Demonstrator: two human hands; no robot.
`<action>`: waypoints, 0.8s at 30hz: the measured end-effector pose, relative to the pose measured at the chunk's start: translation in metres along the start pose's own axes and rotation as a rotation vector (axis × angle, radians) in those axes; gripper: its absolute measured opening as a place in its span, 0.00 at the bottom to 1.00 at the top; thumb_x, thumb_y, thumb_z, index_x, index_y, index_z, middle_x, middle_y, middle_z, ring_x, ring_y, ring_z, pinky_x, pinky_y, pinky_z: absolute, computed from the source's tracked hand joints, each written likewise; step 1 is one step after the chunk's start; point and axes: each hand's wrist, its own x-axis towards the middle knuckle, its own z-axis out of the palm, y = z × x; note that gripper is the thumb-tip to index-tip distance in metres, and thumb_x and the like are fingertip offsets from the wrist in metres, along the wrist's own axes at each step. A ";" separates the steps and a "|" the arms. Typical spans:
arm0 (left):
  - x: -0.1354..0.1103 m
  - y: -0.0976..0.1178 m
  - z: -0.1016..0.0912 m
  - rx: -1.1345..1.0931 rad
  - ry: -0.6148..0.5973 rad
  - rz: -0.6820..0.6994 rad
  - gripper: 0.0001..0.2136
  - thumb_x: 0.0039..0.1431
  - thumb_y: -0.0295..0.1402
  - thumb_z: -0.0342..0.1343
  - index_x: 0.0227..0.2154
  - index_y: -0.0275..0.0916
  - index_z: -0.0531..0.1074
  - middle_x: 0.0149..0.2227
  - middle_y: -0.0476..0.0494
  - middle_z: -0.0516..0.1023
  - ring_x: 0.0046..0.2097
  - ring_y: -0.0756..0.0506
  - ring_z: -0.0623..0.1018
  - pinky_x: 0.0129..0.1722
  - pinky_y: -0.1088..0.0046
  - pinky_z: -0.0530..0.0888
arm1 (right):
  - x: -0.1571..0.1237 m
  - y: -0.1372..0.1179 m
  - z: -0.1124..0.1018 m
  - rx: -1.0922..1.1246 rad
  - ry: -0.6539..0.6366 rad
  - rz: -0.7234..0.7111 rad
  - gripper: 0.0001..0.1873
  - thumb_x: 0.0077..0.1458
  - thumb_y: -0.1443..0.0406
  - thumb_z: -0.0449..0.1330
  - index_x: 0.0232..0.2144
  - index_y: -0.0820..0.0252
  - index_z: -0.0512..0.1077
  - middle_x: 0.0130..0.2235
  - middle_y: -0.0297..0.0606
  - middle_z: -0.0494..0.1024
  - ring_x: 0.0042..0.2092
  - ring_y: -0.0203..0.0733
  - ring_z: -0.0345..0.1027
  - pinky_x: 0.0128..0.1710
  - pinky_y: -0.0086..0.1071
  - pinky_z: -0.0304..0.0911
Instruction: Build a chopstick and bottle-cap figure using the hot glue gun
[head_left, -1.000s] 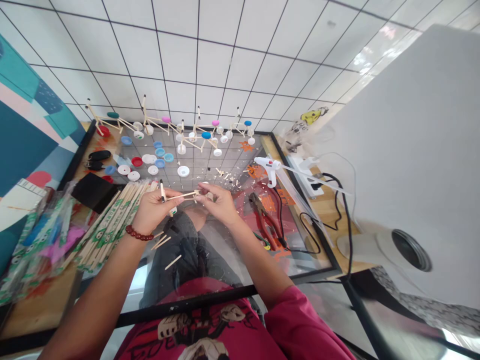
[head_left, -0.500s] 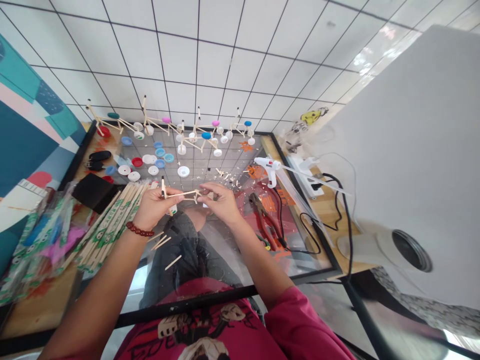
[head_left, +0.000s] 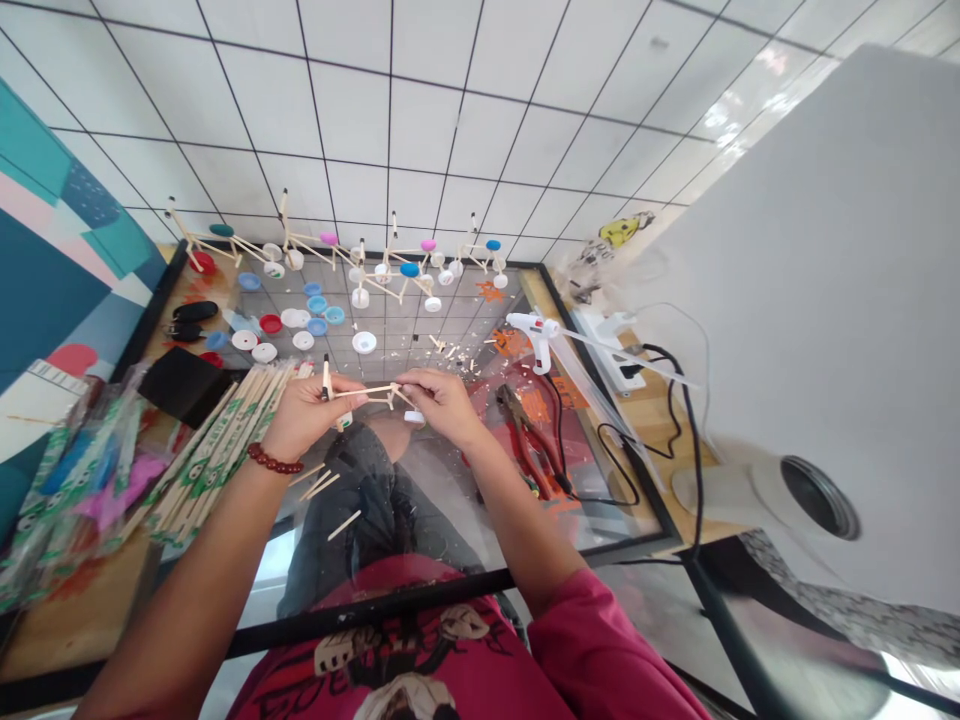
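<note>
Both hands hold a toy tricycle frame (head_left: 364, 391) made of thin wooden sticks, above the glass tabletop (head_left: 442, 480). My left hand (head_left: 306, 408) is closed around its front end, where a black-tipped stick stands upright. Round my left wrist is a dark red bead bracelet (head_left: 274, 459). My right hand (head_left: 439, 405) pinches the frame's other end between thumb and fingers. Just under the right fingers shows a white bottle cap (head_left: 413, 416); whether it is joined to the frame I cannot tell. Another white cap (head_left: 344, 421) is partly hidden below my left hand.
Several stick-and-cap tricycles (head_left: 405, 272) stand along the back edge. Loose bottle caps (head_left: 316, 304) lie before them. At right are a white glue gun (head_left: 534, 338), red-handled pliers (head_left: 531, 440) and a black cord (head_left: 626, 470). Wrapped chopsticks (head_left: 214, 445) and a black block (head_left: 184, 385) lie left.
The white bottle cap below my right hand now shows more fully. My right fingers have shifted slightly at the frame's end; my left hand keeps its hold. The view has shifted a little.
</note>
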 end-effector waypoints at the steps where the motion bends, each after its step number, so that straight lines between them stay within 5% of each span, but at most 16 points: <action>1: 0.000 0.000 0.000 -0.002 0.002 -0.002 0.18 0.34 0.48 0.78 0.25 0.41 0.86 0.33 0.40 0.88 0.38 0.39 0.84 0.40 0.63 0.80 | 0.000 -0.001 0.001 -0.013 0.012 0.000 0.12 0.66 0.65 0.62 0.43 0.50 0.86 0.41 0.38 0.88 0.43 0.46 0.81 0.47 0.37 0.74; 14: -0.002 0.002 -0.001 -0.002 -0.011 -0.019 0.13 0.38 0.44 0.77 0.25 0.42 0.86 0.33 0.40 0.88 0.36 0.40 0.84 0.31 0.67 0.78 | -0.001 -0.001 0.010 0.057 0.106 0.007 0.10 0.66 0.60 0.63 0.39 0.48 0.86 0.41 0.38 0.87 0.44 0.48 0.80 0.47 0.40 0.75; 24: 0.005 0.008 -0.006 0.073 -0.033 -0.005 0.15 0.39 0.46 0.76 0.26 0.41 0.86 0.29 0.41 0.86 0.31 0.42 0.80 0.27 0.68 0.75 | -0.004 -0.007 0.005 0.051 0.048 -0.061 0.15 0.59 0.62 0.67 0.48 0.48 0.84 0.44 0.38 0.85 0.39 0.43 0.77 0.45 0.38 0.75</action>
